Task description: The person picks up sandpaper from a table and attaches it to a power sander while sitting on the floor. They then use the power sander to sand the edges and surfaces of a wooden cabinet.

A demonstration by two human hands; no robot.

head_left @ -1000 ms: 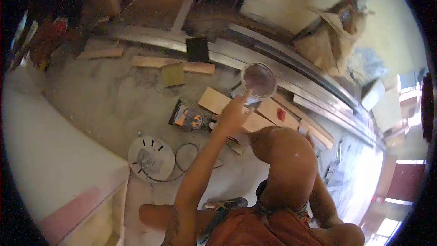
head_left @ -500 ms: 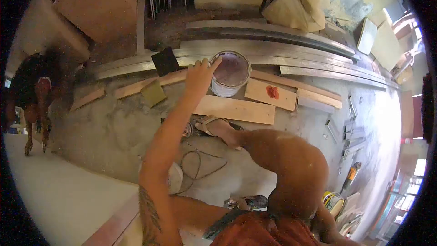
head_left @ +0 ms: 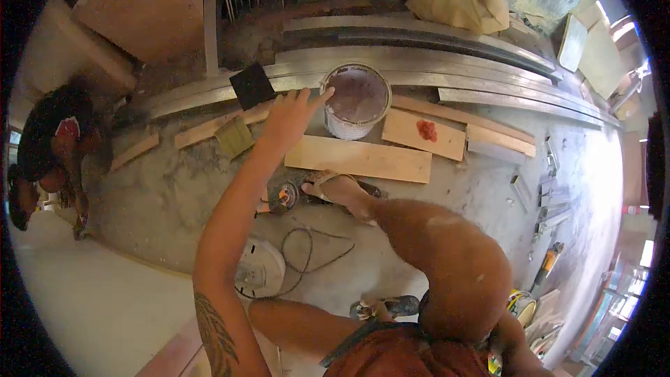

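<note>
My left hand [head_left: 289, 117] reaches forward with its fingers spread and nothing in its grasp. Its thumb tip is right at the left rim of an open paint bucket [head_left: 347, 128], while the other fingers point away past it. The bucket stands upright, its walls smeared white, with a dull purplish-grey inside. A black square piece [head_left: 252, 86] lies just beyond my fingertips. Below the bucket, a light wooden board [head_left: 359, 160] lies on the floor. A shorter board [head_left: 399, 130] with a red blotch is to its right. My right hand is out of sight; only part of that arm shows at lower right.
Long metal bars [head_left: 293, 73] run across the floor behind the bucket. An orange-and-black power tool [head_left: 283, 197] and a looping cable [head_left: 310, 251] lie near my foot. Metal offcuts [head_left: 551, 202] and an orange tool [head_left: 548, 265] are at right. Another person [head_left: 59, 132] bends over at left.
My left hand has shifted left, its fingers coming off the bucket's rim and spreading. The other person has bent lower. The whole view has shifted slightly.
</note>
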